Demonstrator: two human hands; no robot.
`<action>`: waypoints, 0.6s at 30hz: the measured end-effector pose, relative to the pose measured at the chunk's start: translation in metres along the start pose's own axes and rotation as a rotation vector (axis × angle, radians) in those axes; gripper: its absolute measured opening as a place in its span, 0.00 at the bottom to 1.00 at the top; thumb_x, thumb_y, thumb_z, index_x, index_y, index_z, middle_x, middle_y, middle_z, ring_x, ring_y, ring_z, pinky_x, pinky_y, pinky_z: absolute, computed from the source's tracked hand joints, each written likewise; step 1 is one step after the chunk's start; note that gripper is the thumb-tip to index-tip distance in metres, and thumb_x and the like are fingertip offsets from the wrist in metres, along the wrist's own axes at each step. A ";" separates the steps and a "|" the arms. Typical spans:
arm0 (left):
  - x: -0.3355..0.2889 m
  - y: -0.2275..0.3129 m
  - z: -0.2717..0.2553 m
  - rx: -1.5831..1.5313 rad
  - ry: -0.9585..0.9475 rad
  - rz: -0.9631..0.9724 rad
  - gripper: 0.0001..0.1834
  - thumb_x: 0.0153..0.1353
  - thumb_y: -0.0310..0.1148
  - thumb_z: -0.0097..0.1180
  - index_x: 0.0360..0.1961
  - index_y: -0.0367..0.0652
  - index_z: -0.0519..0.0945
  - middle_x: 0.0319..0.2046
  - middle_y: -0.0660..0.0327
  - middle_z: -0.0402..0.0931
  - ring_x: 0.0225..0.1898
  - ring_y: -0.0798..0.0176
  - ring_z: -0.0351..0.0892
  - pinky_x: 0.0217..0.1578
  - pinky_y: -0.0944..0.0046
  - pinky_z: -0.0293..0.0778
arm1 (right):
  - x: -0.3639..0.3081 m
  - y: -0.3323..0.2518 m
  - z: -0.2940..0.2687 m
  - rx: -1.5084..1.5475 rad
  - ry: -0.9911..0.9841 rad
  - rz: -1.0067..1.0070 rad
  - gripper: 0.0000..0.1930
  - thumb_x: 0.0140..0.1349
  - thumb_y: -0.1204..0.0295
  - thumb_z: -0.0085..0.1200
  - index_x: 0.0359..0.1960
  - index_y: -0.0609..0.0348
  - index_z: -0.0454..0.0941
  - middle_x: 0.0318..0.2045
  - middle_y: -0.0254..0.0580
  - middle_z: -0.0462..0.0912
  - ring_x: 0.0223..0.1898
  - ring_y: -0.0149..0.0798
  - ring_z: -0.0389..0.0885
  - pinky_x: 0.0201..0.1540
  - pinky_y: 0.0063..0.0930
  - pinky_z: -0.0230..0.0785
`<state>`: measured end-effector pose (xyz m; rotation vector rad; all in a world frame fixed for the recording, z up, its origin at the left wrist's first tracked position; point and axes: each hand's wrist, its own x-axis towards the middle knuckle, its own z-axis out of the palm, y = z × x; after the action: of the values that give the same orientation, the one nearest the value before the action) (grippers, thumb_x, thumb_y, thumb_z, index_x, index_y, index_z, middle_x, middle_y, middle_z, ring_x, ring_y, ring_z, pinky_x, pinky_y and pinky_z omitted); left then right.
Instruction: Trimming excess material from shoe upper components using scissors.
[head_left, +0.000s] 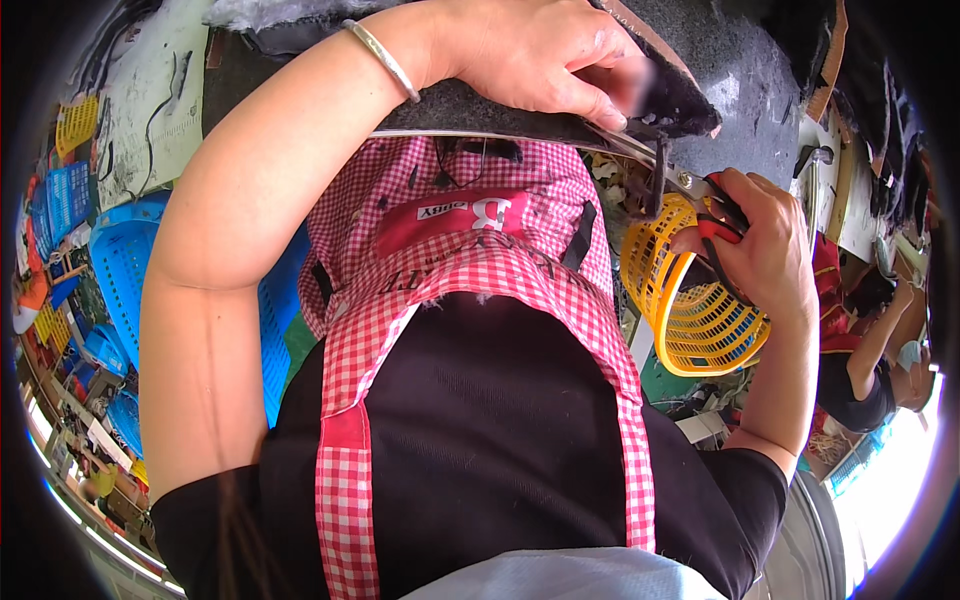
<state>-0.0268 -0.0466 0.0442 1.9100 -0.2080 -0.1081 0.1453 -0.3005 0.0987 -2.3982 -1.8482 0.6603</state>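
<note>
My left hand point(530, 55), with a silver bangle point(385, 60) on its wrist, grips a dark piece of material point(685, 100) at the top of the view, thumb pressed on its lower edge. My right hand point(775, 250) is closed around a pair of scissors point(690, 185) with red and black handles. The metal blades point left and up, and they meet the lower edge of the dark piece just below my left thumb. A pink checked apron point(480, 260) over a black shirt fills the middle of the view.
A yellow plastic basket point(690, 310) sits under my right hand. Blue plastic baskets point(120, 260) lie at the left, with more coloured crates beyond. Another person point(880, 370) in dark clothing works at the right edge. Scraps litter the floor point(700, 415) below the yellow basket.
</note>
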 end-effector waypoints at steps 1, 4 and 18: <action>0.000 0.000 0.000 0.005 0.002 -0.002 0.08 0.63 0.28 0.65 0.36 0.32 0.82 0.30 0.51 0.85 0.32 0.58 0.85 0.38 0.58 0.78 | 0.002 -0.001 -0.002 0.045 0.017 -0.014 0.30 0.46 0.50 0.80 0.33 0.65 0.78 0.24 0.54 0.77 0.29 0.62 0.78 0.34 0.49 0.68; 0.001 0.001 -0.002 -0.042 -0.007 -0.009 0.09 0.64 0.30 0.65 0.37 0.33 0.82 0.31 0.52 0.86 0.33 0.59 0.85 0.38 0.58 0.78 | 0.007 0.009 -0.006 0.086 -0.006 -0.091 0.31 0.47 0.50 0.80 0.32 0.67 0.79 0.22 0.57 0.76 0.27 0.63 0.76 0.32 0.47 0.68; 0.011 -0.019 -0.002 -0.211 -0.092 -0.127 0.12 0.73 0.34 0.62 0.43 0.33 0.82 0.38 0.58 0.86 0.37 0.64 0.82 0.41 0.62 0.77 | 0.031 -0.009 -0.022 0.022 -0.101 -0.086 0.30 0.45 0.55 0.80 0.39 0.69 0.83 0.24 0.57 0.80 0.29 0.63 0.80 0.35 0.43 0.71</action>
<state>-0.0138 -0.0408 0.0271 1.7087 -0.1314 -0.2921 0.1512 -0.2643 0.1120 -2.2971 -1.9582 0.8045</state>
